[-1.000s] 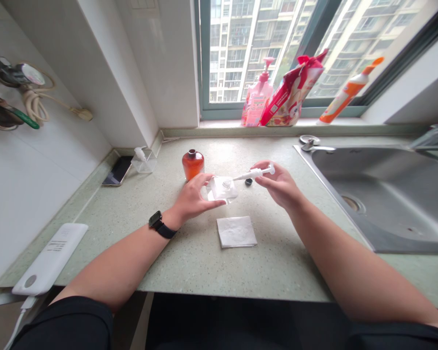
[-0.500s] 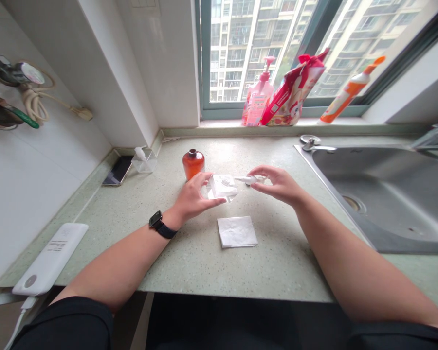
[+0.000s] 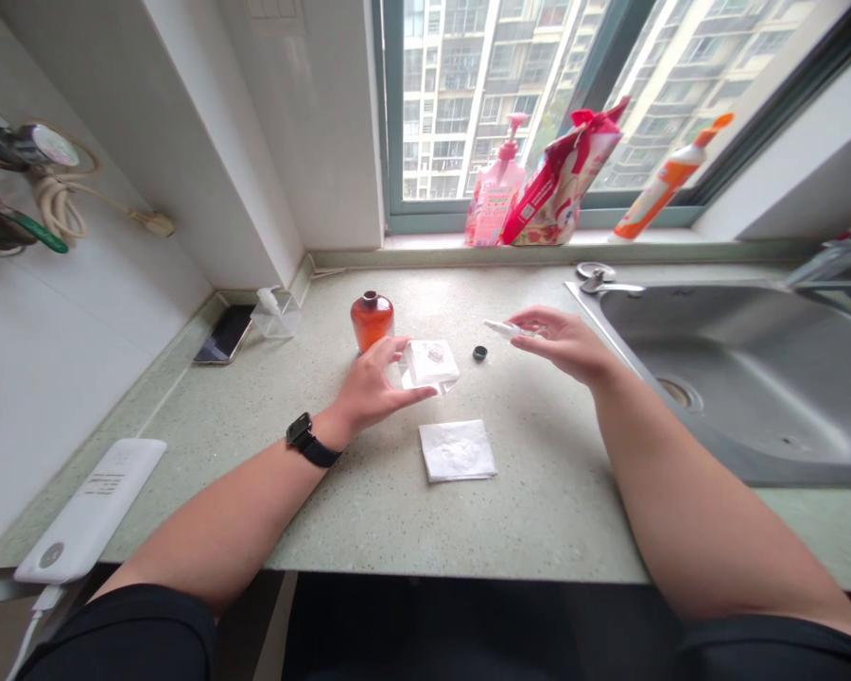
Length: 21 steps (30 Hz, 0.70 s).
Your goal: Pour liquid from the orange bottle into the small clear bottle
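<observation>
My left hand (image 3: 373, 381) is wrapped around a clear square bottle (image 3: 431, 363), with the thumb on its near side and the fingers at the back. A white pump head (image 3: 503, 328) is pinched in my right hand (image 3: 557, 342), to the right of the bottle and apart from it. Part of the pump is hidden by my fingers. Between the two hands lies a small dark cap (image 3: 480, 353). An uncapped amber bottle (image 3: 373, 320) stands just behind my left hand. In front of the clear bottle is a folded white tissue (image 3: 458, 450).
At the back left are a phone (image 3: 225, 334) and another clear bottle with a white pump (image 3: 276, 312). A white power bank (image 3: 92, 511) lies at the left edge. The steel sink (image 3: 716, 369) is on the right. A pink pump bottle (image 3: 494, 199) stands on the windowsill.
My right hand has moved right, carrying the white pump head away from the clear bottle. The dark cap on the counter now shows fully. My left hand keeps its hold on the bottle.
</observation>
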### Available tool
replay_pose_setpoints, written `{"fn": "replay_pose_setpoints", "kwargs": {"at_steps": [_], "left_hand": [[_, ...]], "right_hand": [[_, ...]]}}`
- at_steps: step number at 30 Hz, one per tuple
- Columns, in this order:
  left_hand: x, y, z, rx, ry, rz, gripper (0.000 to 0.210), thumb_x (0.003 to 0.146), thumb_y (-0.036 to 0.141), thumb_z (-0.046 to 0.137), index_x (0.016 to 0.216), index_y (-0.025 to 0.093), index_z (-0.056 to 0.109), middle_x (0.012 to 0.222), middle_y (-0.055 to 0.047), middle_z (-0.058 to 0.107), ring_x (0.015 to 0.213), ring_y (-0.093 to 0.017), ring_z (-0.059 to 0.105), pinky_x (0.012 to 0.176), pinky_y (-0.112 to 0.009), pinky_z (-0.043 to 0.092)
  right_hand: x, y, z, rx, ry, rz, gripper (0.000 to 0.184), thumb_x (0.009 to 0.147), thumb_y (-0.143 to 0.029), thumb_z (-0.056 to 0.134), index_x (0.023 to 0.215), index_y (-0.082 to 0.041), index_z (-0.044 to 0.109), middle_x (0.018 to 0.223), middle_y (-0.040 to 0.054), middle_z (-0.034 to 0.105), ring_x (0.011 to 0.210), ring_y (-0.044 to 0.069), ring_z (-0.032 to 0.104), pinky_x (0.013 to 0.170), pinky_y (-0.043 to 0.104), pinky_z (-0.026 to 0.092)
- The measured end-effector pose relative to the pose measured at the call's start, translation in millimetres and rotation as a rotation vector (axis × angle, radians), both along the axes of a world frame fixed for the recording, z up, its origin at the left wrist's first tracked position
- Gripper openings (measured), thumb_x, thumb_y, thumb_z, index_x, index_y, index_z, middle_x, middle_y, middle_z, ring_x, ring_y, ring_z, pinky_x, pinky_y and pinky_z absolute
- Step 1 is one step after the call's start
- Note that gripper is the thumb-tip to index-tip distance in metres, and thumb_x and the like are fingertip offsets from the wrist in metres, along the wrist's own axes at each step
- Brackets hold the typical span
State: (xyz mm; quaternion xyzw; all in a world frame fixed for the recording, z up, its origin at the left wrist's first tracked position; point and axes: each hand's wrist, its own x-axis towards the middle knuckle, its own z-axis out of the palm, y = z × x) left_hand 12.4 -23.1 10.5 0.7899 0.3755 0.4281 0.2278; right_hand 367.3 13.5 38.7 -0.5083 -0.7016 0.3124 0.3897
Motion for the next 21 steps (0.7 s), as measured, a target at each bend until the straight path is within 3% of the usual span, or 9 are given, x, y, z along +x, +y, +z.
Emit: {"fn": "replay_pose_setpoints", "kwargs": {"at_steps": [6,14,21], "left_hand": [[0,0,1.9,0.037,0.022,-0.007,0.071,0.082,0.063,0.088,0.133,0.02,0.063,0.124,-0.012,0.074,0.11,-0.027,0.076,0.101,-0.047,0.065],[0,-3,5.4,0.031,0.028,-0.022,0.069,0.083,0.062,0.087,0.133,0.02,0.063,0.127,-0.012,0.074,0.113,-0.027,0.075,0.1,-0.047,0.066],[1,-2,4.3,0.027,0.025,-0.016,0.072,0.082,0.063,0.088,0.135,0.021,0.063,0.126,-0.011,0.074,0.111,-0.028,0.076,0.098,-0.048,0.067]], "right_hand": [[24,6,-2.9,-0.149,-0.221,0.061,0.041,0.077,-0.062,0.079,0.1,-0.028,0.081,0.106,0.0084,0.078,0.106,0.032,0.07,0.102,0.053,0.055],[42,11,-12.3,-0.19,-0.449,0.044,0.035,0.081,-0.055,0.077,0.106,-0.031,0.083,0.13,0.011,0.068,0.127,0.035,0.064,0.118,0.056,0.048],[43,12,-17.0,-0.216,-0.507,-0.001,0.032,0.084,-0.051,0.077,0.108,-0.032,0.084,0.143,0.0111,0.063,0.142,0.037,0.056,0.126,0.057,0.04]]}}
